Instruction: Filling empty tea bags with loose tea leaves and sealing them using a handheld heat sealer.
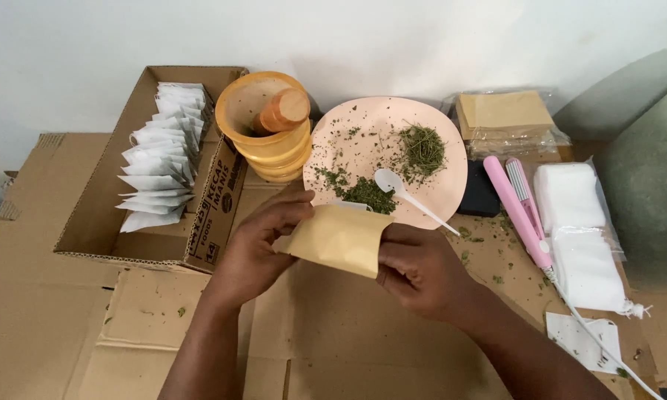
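- Left hand (256, 248) is gripping the left edge of a tan paper pouch (339, 238) at frame centre, thumb on top, fingers curled under it.
- Right hand (416, 268) is pinching the pouch's right edge, fingers closed narrow around the fold.
- Pouch is hanging above the cardboard sheet (333, 348), its upper edge overlapping the lower rim of the pink plate (452, 178); a bit of white is showing at its top edge.
- Plate is sitting upper centre, carrying dried green herb bits and a white plastic spoon (407, 196) with its handle pointing lower right, over the rim.
- Wooden mortar with pestle (270, 122) is standing just left of the plate, touching the cardboard box (104, 222).
- Box, upper left, is holding a row of white filled sachets (163, 152).
- Pink heat sealer (522, 207) is lying right of the plate, its white cord running to the lower right corner.
- Clear bags of white sachets (578, 237) are lying just beside the sealer, far right.
- Bag of tan pouches (504, 115) is sitting upper right, against the wall.
- Open room: bare cardboard is showing lower left and between the forearms at bottom centre; right side is crowded.
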